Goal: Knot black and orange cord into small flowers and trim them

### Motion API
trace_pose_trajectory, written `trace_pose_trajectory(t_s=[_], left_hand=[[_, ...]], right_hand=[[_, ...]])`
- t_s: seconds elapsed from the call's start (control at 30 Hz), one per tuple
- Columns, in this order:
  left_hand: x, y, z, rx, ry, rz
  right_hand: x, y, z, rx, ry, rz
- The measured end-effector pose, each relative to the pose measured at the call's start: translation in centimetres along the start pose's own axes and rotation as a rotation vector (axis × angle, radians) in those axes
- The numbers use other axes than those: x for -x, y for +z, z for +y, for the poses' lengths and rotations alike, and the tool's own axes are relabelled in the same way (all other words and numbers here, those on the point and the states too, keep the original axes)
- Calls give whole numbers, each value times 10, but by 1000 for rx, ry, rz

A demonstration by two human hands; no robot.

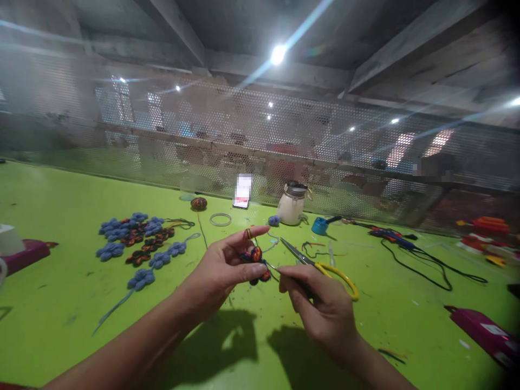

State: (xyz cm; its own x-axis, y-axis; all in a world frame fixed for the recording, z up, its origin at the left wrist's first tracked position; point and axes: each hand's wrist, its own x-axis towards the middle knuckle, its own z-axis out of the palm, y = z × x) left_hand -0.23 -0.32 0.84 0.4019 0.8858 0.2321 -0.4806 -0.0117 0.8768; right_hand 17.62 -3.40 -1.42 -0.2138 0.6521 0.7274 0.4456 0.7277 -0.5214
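Note:
My left hand (227, 260) pinches a small crocheted flower (257, 254) of dark and orange yarn between thumb and fingers. A strand of the same yarn loops round its raised index finger. In my right hand (320, 303) is a thin metal crochet hook (271, 266), its tip at the flower's edge. Just beyond the right hand lie scissors (298, 252) with yellow handles, partly hidden by it. To the left, blue crocheted flowers (109, 251) lie beside dark-and-orange crocheted flowers (140, 257).
A yarn ball (199, 203), a ring (220, 219), a propped phone (242, 192) and a pale jar (291, 208) stand along the back. At right are a blue container (320, 226), black cords (422, 262) and a purple power strip (483, 330). A perforated screen (244, 141) edges the green table (134, 357).

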Motion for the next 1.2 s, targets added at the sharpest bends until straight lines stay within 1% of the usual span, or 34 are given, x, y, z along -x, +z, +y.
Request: trace_pose_trajectory(t_s=[0.07,0.2,0.27,0.33,0.5,0.67,0.8,0.9,1.03,1.13,1.2], left_hand=[[0,-2,0,-12,5,-15],[-1,-4,0,-14,5,-23],[-1,-4,0,-2,2,-24],[-1,-3,0,11,-3,-27],[0,-4,1,18,-28,-52],[0,-6,0,-17,-21,-61],[-1,-8,-1,6,-24,-89],[-2,-8,-2,36,-30,-100],[-2,-9,-3,71,-41,-93],[-2,-10,-3,75,-60,-107],[-1,-10,-4,68,-70,-128]], right_hand=[[1,2,-1,-69,88,-3],[2,7,-6,-303,339,-36],[1,8,-7,-358,399,-50],[0,6,-6,-308,358,-55],[-4,-4,-4,-30,49,-40],[-5,-8,-3,67,-64,-57],[-6,-12,-1,138,-155,-69],[-6,-17,1,200,-197,-96],[-7,-21,1,225,-202,-133],[-8,-23,-1,174,-182,-150],[-9,-23,-2,97,-139,-161]])
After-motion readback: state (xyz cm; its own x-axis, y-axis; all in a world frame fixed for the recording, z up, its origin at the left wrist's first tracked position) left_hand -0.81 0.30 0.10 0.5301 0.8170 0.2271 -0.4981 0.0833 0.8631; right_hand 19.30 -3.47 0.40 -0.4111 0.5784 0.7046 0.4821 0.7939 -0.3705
